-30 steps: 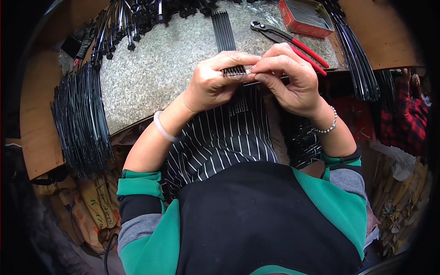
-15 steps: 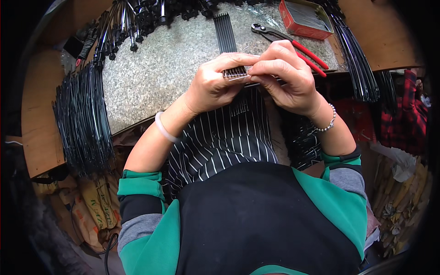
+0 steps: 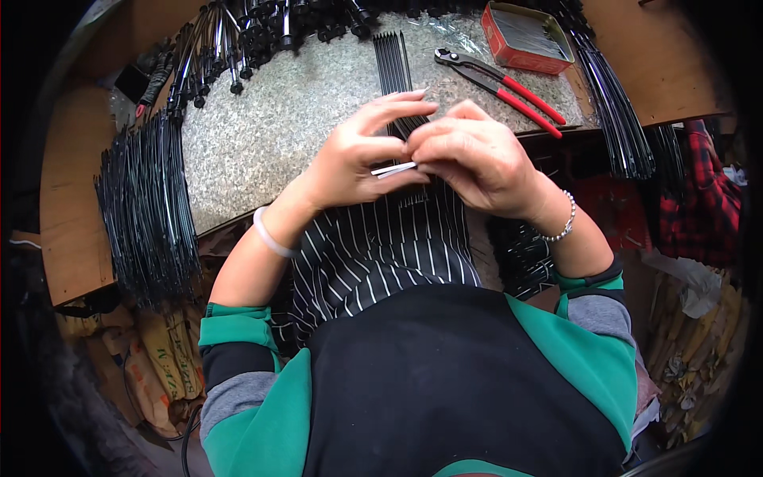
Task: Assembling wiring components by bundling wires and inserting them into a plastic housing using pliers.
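My left hand (image 3: 358,155) is curled at the bench's near edge, its upper fingers bent over a row of thin black rods (image 3: 391,67). Between its lower fingers lie thin white sticks (image 3: 393,169), which reach my right fingertips. My right hand (image 3: 477,163) is pinched against the left one, at the right end of these sticks. The black rods run away from me over the stone slab (image 3: 246,131), one standing a little apart at the right. Their near ends are hidden by my hands.
Red-handled pliers (image 3: 501,87) lie right of the rods. Behind them stands a red tin (image 3: 528,48) of thin wires. Bundles of black rods hang at the left (image 3: 147,207) and right (image 3: 616,111). Black-headed rods (image 3: 230,48) fill the back edge. A striped apron (image 3: 389,246) covers my lap.
Both hands have come slightly nearer to me, and the left one's upper fingers have lifted and spread. The row's near ends, seen before, are now hidden. One rod has separated from the row.
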The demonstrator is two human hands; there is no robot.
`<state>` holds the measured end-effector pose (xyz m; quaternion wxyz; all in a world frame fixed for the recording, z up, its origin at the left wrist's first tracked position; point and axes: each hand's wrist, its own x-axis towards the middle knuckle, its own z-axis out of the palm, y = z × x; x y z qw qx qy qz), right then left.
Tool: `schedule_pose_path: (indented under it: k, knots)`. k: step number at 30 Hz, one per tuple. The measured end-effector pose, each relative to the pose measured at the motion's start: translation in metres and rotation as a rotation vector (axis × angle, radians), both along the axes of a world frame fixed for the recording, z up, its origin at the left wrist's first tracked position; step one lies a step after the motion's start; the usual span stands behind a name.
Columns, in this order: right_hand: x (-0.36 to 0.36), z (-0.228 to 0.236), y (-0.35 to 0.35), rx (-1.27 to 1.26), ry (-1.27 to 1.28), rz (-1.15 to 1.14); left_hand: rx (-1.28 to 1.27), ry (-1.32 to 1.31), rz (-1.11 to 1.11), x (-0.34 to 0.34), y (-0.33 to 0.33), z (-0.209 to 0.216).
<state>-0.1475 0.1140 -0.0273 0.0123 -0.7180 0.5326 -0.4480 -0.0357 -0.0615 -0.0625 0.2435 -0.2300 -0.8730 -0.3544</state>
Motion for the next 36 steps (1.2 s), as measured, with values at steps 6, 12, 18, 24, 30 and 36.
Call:
schedule_pose_path:
  k: [6,12,18,24,30,36]
  knots:
    - [0.010,0.000,0.011,0.004,-0.023,0.026,-0.110,-0.274,0.051,-0.008,0.005,-0.008]
    - [-0.017,-0.021,0.039,-0.009,-0.408,-0.503,-0.348,-0.370,-0.014,0.017,0.019,0.010]
    - [-0.014,-0.053,0.029,0.009,-0.081,-0.613,-0.701,-0.148,0.212,0.032,0.035,-0.026]
    - [-0.010,-0.071,0.022,-0.043,0.160,-0.675,-0.051,0.075,0.100,0.052,0.044,-0.005]
    - [0.002,-0.075,0.022,-0.039,0.245,-0.606,0.138,-0.075,-0.013,0.096,0.038,0.035]
    - [-0.002,-0.086,0.026,-0.097,0.241,-0.604,-0.085,-0.138,-0.013,0.101,0.029,0.034]
